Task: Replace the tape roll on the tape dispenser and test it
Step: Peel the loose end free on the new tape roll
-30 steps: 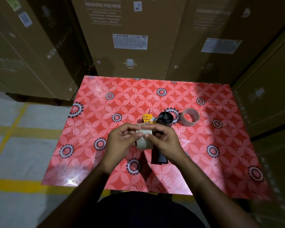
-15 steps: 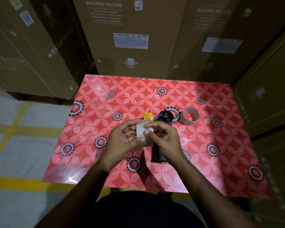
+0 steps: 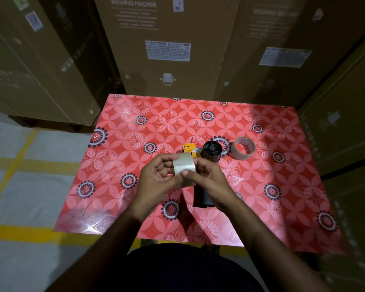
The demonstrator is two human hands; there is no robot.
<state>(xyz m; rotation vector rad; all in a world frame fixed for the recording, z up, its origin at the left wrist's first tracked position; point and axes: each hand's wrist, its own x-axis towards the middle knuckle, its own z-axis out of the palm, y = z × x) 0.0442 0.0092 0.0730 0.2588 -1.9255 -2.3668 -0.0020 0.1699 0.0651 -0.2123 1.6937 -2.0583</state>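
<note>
A clear, pale roll of packing tape point(image 3: 184, 169) is gripped between both hands above the red floral tablecloth point(image 3: 135, 123) — left hand point(image 3: 156, 182) and right hand point(image 3: 209, 180) each clasped on it. The black tape dispenser point(image 3: 211, 151) lies just behind, a second brownish roll point(image 3: 243, 148) beside it.

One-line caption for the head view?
Both hands hold a clear tape roll above the black dispenser.

"WASHING MACHINE" marks the cartons behind the table

Middle carton point(image 3: 169, 39) at 12 o'clock also reads "SIDE"; right carton point(image 3: 282, 34) at 1 o'clock repeats it; white labels illegible.
</note>
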